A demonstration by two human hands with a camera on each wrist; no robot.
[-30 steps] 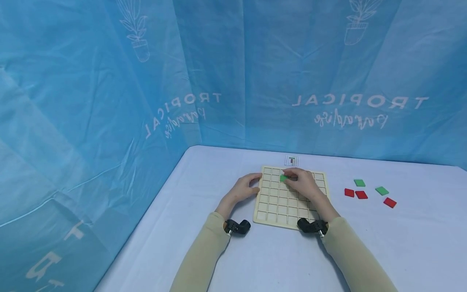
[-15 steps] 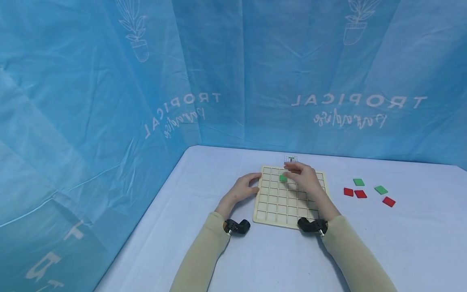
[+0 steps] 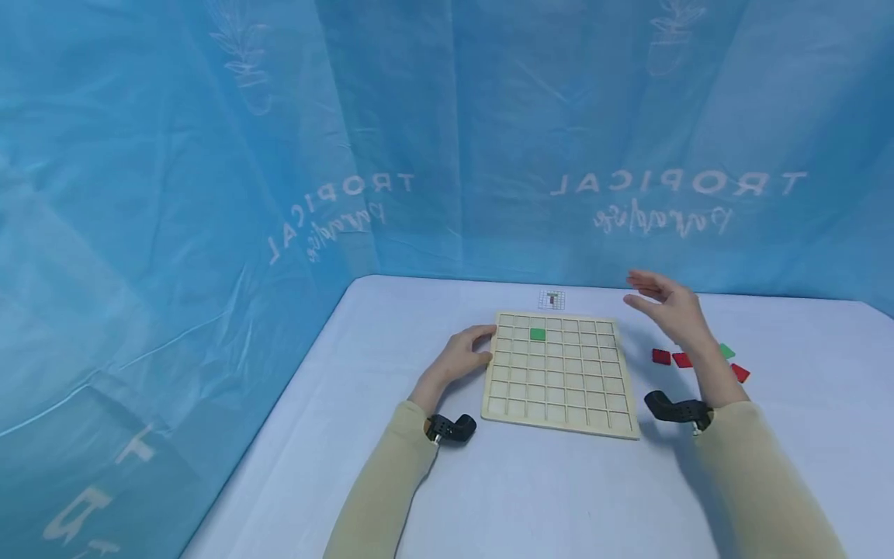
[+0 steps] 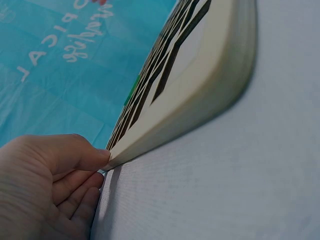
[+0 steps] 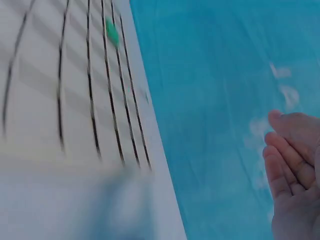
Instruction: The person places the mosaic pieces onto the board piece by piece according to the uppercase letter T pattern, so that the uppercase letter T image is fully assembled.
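My left hand (image 3: pixel 459 357) rests against the left edge of a pale wooden grid board (image 3: pixel 559 380), its thumb and fingertips spread along that edge. In the left wrist view the thumb touches the board's rim (image 4: pixel 200 95), with the other fingers behind it. One green square tile (image 3: pixel 537 335) lies in a cell near the board's top left. My right hand (image 3: pixel 670 310) is raised beyond the board's right side, fingers extended and thumb apart, holding nothing. Below it on the table lie red tiles (image 3: pixel 661 356) and a green tile (image 3: pixel 727 351), partly covered by the forearm.
A small printed grid card (image 3: pixel 552 300) lies just behind the board. The white-covered table (image 3: pixel 524 497) ends at a blue printed curtain (image 3: pixel 503 155) behind and on the left. Each wrist wears a black camera mount (image 3: pixel 450 428).
My right hand has let go of the green tile in the board and moved right and up, over toward the loose tiles. The left hand has stayed at the board's edge.
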